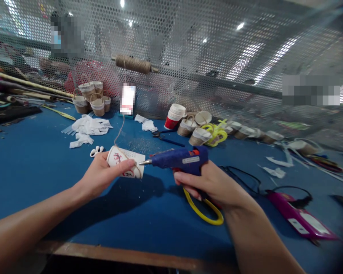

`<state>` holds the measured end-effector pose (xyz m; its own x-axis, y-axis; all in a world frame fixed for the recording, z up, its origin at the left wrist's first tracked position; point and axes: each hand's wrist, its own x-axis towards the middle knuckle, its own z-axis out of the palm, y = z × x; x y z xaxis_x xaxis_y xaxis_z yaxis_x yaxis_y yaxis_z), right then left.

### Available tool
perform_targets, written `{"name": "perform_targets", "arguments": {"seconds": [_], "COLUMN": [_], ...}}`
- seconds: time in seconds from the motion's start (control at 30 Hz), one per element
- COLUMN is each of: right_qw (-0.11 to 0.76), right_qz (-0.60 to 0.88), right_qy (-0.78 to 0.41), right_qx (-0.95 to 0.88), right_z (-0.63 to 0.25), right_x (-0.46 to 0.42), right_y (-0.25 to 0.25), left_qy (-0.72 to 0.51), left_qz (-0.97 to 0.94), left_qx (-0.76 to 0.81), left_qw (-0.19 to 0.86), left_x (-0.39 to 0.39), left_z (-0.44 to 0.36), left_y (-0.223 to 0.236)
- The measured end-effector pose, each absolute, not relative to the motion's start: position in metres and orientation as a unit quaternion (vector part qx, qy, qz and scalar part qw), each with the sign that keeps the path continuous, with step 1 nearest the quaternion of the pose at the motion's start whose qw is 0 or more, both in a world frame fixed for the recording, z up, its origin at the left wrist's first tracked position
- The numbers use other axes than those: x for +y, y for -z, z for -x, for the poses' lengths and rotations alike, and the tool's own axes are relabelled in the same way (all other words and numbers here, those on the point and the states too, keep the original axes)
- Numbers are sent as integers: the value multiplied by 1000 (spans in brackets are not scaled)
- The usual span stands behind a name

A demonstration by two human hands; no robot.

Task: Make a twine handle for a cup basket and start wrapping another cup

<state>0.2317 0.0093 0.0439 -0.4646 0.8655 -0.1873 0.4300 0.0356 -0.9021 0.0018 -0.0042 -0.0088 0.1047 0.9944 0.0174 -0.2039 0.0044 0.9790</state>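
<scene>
My left hand (103, 176) is closed around a white paper cup (125, 161) with a red print, held on its side above the blue table (40, 160). A strand of brown twine (120, 133) runs from the cup up to a twine spool (133, 64) on the mesh wall. My right hand (214, 184) grips a blue hot glue gun (179, 158). Its metal nozzle points left and touches the cup's rim beside my thumb. A yellow scissor handle (202, 213) lies under my right hand.
Twine-wrapped cups (91, 99) stand at the back left, more finished cups (196, 131) and a stack of paper cups (174, 116) at the back middle. White paper scraps (88, 127), dark scissors (165, 137), black cables (246, 180) and a pink tool (298, 220) lie around. A person sits behind the mesh.
</scene>
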Motion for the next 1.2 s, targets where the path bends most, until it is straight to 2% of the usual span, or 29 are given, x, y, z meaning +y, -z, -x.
{"name": "perform_targets", "arguments": {"seconds": [0.13,0.33,0.63,0.83,1.0,1.2], "right_qw": [251,221,345,364,423,442], "right_qz": [474,462,473,514,548,556], "right_qy": [-522,-548,-559,-540,-490,-492], "right_qx": [-663,-661,-588,-559,-530,-503], "right_z": [-232,-233,-236,-238,-243,-250], "right_x": [11,13,41,47,58,74], "right_y": [-43,-41,-23,-20,-15,-14], "left_qy": [-519,-537,-548,-534,-525,-523], "left_qz": [-478,-488,-465,-435,-434,-427], "left_qx": [420,420,423,425,433,428], "left_qw": [570,545,552,587,590,601], "left_x": [-5,-6,-1,1,2,3], "left_z": [-2,-2,-2,-5,-4,-4], "left_y": [9,8,13,14,17,21]}}
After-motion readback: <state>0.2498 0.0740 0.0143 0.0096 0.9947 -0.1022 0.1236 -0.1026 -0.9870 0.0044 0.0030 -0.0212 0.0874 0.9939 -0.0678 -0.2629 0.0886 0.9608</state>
